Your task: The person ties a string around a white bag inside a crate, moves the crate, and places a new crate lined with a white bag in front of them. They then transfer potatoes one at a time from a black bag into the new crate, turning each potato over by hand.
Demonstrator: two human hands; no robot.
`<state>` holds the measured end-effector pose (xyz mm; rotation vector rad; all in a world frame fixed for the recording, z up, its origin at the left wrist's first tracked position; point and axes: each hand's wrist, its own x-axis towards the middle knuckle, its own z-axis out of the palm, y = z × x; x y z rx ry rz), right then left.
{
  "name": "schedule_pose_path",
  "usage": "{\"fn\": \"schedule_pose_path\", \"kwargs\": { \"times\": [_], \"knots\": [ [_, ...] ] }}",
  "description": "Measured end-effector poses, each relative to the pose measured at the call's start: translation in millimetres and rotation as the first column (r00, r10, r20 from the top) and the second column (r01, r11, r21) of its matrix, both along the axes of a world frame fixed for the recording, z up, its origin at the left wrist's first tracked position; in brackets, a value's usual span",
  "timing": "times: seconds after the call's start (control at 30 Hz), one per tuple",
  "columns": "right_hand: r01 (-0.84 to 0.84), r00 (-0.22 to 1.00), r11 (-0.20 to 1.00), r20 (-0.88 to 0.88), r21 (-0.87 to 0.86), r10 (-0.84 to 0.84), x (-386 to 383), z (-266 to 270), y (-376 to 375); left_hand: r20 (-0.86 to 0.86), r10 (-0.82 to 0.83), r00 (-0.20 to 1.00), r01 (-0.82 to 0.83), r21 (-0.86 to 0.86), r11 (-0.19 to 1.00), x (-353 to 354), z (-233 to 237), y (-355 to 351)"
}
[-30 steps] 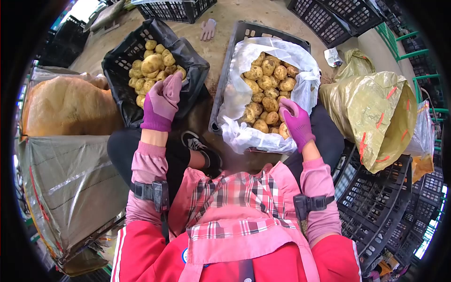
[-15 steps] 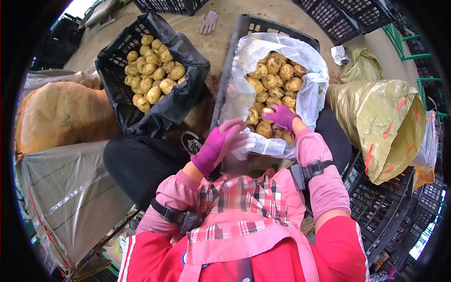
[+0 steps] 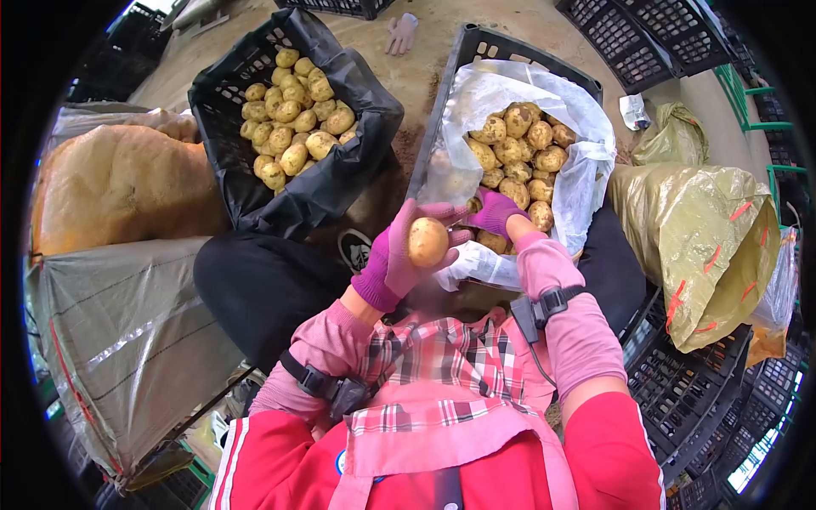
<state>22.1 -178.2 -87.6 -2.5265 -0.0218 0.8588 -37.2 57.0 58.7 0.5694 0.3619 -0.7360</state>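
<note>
A smooth, pale potato rests in the palm of my left hand, which wears a pink-purple knit glove with the fingers curled round it. My right hand, gloved the same way, reaches into the white liner of the right crate. Its fingers are bent over a potato, of which only a small edge shows at the fingertips. Earth-marked potatoes are heaped in this crate just beyond the right hand. To the left stands a black crate with a dark liner, holding cleaner-looking potatoes.
An orange mesh sack and a grey plastic-covered stack stand at the left. At the right lies an open yellow-green woven sack. A loose glove lies on the floor ahead, and black crates stand beyond.
My left hand, bare of any potato before, has turned palm up and now holds one. The right hand has stayed in the right crate and shifted slightly. The view has swung a little left.
</note>
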Motion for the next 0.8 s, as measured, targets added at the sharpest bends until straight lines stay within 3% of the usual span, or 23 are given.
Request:
{"fn": "schedule_pose_path", "kwargs": {
  "times": [0.1,0.13,0.23,0.27,0.3,0.33,0.37,0.4,0.43,0.47,0.5,0.53,0.6,0.63,0.67,0.73,0.8],
  "knots": [
    [-0.088,0.996,0.99,0.022,-0.112,0.091,2,34,28,-0.009,0.02,1.0,-0.02,-0.109,0.994,5,-5,1],
    [-0.148,0.986,0.961,-0.11,-0.233,0.125,12,39,33,-0.009,0.02,1.0,-0.021,-0.123,0.992,5,-5,1],
    [-0.207,0.91,0.96,-0.397,-0.19,0.117,34,26,34,-0.067,0.017,0.998,-0.025,-0.126,0.992,8,-1,1],
    [-0.113,0.971,0.988,-0.223,-0.104,0.088,23,4,29,-0.095,0.02,0.995,-0.031,-0.12,0.992,8,0,0],
    [-0.199,0.957,0.979,-0.221,-0.038,0.186,17,-6,25,-0.041,0.016,0.999,-0.019,-0.068,0.997,7,-3,2],
    [-0.172,0.964,0.983,-0.218,-0.059,0.156,11,-10,22,-0.023,0.029,0.999,-0.029,-0.027,0.999,4,-4,5],
    [-0.114,0.977,0.993,-0.18,-0.009,0.111,7,47,28,0.0,0.042,0.999,-0.042,0.012,0.999,5,-6,7],
    [-0.081,0.978,0.996,-0.197,-0.027,0.074,6,19,17,-0.052,0.114,0.992,-0.114,0.0,0.994,9,-8,11],
    [-0.04,0.984,0.994,-0.169,0.107,0.058,2,19,6,-0.061,0.251,0.966,-0.251,0.007,0.968,19,-3,20],
    [-0.002,0.983,0.999,-0.183,0.051,0.012,0,15,0,-0.076,0.381,0.921,-0.381,0.011,0.924,34,3,27],
    [0.01,0.994,0.995,-0.109,0.104,0.001,-6,24,-6,-0.094,0.501,0.86,-0.502,0.013,0.865,49,7,34],
    [0.106,0.99,0.972,-0.117,0.21,-0.082,-12,50,-6,-0.334,0.419,0.845,-0.534,-0.472,0.701,62,-6,61],
    [0.305,0.952,0.866,-0.161,0.396,-0.262,-28,93,-4,-0.183,0.464,0.867,-0.446,-0.701,0.557,82,-14,98],
    [0.401,0.916,0.784,-0.194,0.474,-0.351,-36,106,-4,0.191,0.571,0.798,-0.42,-0.504,0.755,87,-8,99],
    [0.484,0.872,0.684,-0.233,0.546,-0.431,-43,117,-4,-0.108,0.641,0.76,-0.613,-0.447,0.651,87,10,92],
    [0.403,0.895,0.698,-0.094,0.592,-0.437,-53,128,-5,0.126,0.45,0.884,-0.429,-0.165,0.888,68,15,63],
    [0.324,0.892,0.755,0.083,0.57,-0.445,-65,148,6,0.268,0.115,0.957,-0.159,0.152,0.976,38,11,34]
  ]
}}
